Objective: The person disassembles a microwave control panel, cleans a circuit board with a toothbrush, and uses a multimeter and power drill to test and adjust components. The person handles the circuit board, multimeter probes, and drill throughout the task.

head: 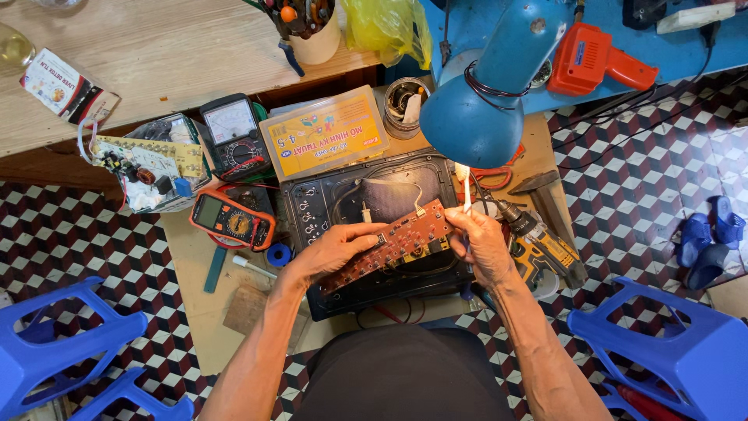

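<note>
Both hands hold circuit board (397, 240), lamp (487, 86) perhaps crowding above

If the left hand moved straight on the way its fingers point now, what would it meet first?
The left hand points right, along the brown circuit board it holds. Past the board's end, it would probably first meet the right hand; depth is unclear.
</note>
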